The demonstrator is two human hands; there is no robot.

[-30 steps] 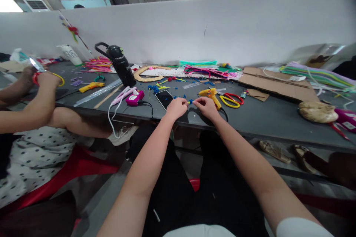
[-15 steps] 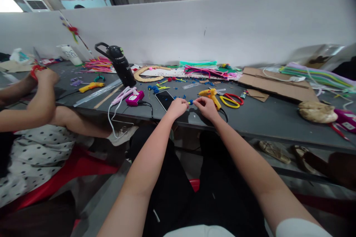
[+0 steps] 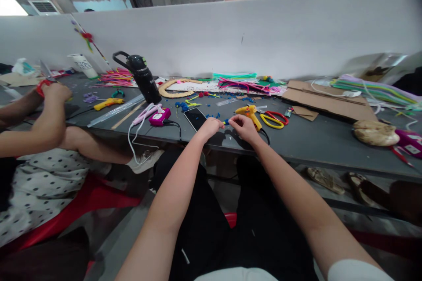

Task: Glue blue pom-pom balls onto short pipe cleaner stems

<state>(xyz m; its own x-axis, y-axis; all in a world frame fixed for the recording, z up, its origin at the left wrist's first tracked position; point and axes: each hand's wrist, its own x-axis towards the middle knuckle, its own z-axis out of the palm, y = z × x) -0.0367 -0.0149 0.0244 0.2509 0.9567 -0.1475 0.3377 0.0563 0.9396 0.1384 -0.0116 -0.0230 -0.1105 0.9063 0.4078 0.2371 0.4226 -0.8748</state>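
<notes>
My left hand and my right hand meet over the front edge of the dark grey table. Both are pinched on a small blue and yellow pipe-cleaner piece held between their fingertips. A black phone lies flat just left of my left hand. A yellow glue gun and yellow-handled scissors lie just beyond my right hand.
A black water bottle, a pink charger with white cable, cardboard sheets and bundles of coloured pipe cleaners crowd the table. A co-worker's hands hold red-handled scissors at the left. A grey partition backs the table.
My hands stay pinched on the small piece, shifted very slightly. The co-worker's hands at the left have moved and lowered with the scissors.
</notes>
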